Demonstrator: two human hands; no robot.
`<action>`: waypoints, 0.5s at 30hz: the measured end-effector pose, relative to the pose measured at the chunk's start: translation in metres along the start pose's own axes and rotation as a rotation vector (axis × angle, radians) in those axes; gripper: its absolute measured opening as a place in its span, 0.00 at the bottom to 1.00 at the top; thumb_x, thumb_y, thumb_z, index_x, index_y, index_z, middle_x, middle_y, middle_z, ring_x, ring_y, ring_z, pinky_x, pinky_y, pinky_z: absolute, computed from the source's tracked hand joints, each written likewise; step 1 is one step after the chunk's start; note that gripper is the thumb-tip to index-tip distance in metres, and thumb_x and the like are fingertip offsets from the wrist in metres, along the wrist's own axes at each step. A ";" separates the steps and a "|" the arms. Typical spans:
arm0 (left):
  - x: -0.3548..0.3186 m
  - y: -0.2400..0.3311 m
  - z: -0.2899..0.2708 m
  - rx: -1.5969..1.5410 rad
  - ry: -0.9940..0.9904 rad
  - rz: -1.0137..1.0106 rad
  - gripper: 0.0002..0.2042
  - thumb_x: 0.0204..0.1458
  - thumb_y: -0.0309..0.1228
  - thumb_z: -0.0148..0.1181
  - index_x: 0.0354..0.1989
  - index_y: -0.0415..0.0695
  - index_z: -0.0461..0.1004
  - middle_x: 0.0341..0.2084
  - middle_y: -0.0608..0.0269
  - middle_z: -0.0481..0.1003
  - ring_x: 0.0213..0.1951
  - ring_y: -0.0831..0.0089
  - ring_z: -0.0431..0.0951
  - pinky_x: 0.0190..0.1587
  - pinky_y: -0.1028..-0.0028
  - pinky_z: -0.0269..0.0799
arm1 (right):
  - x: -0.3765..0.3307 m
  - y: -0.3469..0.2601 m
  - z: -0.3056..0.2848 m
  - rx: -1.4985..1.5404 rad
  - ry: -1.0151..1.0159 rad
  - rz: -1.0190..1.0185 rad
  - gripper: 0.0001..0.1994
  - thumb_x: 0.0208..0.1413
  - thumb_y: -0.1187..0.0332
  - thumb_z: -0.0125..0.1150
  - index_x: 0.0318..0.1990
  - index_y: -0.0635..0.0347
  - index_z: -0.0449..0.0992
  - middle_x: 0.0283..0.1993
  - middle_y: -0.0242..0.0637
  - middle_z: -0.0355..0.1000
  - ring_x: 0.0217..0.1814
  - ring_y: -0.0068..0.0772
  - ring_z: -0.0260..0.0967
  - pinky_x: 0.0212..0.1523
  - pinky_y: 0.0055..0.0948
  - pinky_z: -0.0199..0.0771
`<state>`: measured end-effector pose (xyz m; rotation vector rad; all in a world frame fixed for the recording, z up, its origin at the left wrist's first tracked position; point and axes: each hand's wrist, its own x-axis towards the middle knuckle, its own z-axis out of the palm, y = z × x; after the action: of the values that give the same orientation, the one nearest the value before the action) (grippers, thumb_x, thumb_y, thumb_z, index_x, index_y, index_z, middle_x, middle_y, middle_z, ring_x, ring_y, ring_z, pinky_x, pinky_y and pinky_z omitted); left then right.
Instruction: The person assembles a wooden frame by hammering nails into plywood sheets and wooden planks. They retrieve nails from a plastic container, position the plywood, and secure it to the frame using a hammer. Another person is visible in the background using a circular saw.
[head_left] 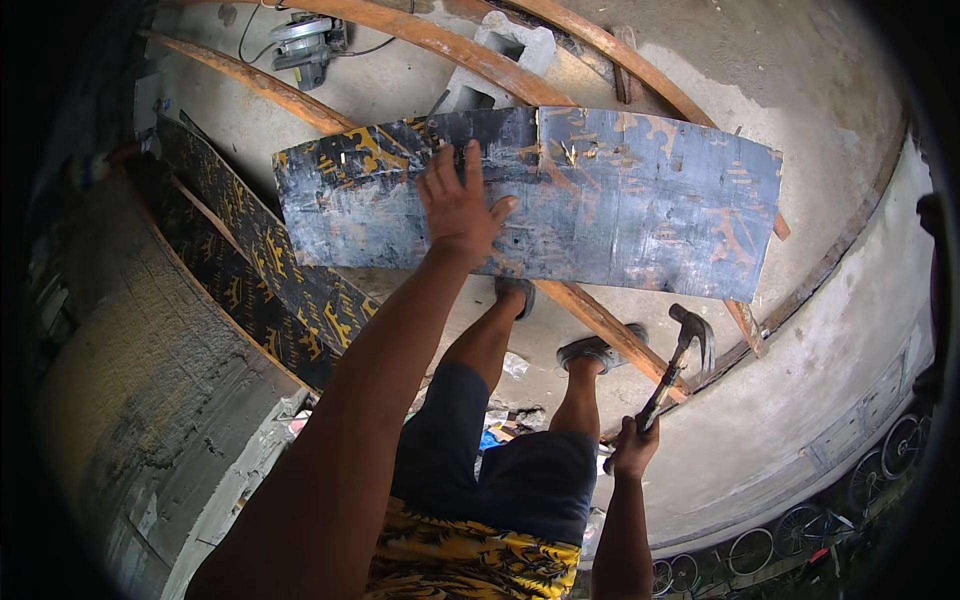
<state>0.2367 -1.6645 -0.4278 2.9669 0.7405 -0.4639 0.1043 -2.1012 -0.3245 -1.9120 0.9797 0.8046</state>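
A wide, dark plywood panel point(640, 215) with a worn grey-black face and orange-yellow print lies across long timber strips in front of me. My left hand point(460, 205) rests on it, palm down with fingers spread, left of the panel's middle. A claw hammer point(675, 370) is in my right hand point(635, 447), whose fingers wrap round the lower handle. The hammer's head is raised near the panel's lower right edge, apart from it.
Long timber strips point(600, 325) run under the panel and beyond it. At the top stand a concrete block point(515, 45) and a corded power saw point(305, 45). More printed plywood point(255, 260) leans at the left. A low wall point(800, 400) curves along the right, with bicycles point(750, 550) below.
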 end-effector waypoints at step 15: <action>-0.175 -0.100 0.048 -0.530 -0.383 -0.185 0.38 0.47 0.37 0.76 0.66 0.45 0.63 0.50 0.42 0.67 0.53 0.45 0.72 0.56 0.55 0.72 | -0.025 0.005 -0.032 -0.856 -0.136 -0.016 0.10 0.50 0.67 0.58 0.35 0.63 0.69 0.32 0.60 0.75 0.37 0.70 0.73 0.40 0.57 0.70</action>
<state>0.0301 -1.6606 -0.4187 2.2466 0.9202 -0.6925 0.0931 -2.1227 -0.2918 -2.5096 0.5589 1.4855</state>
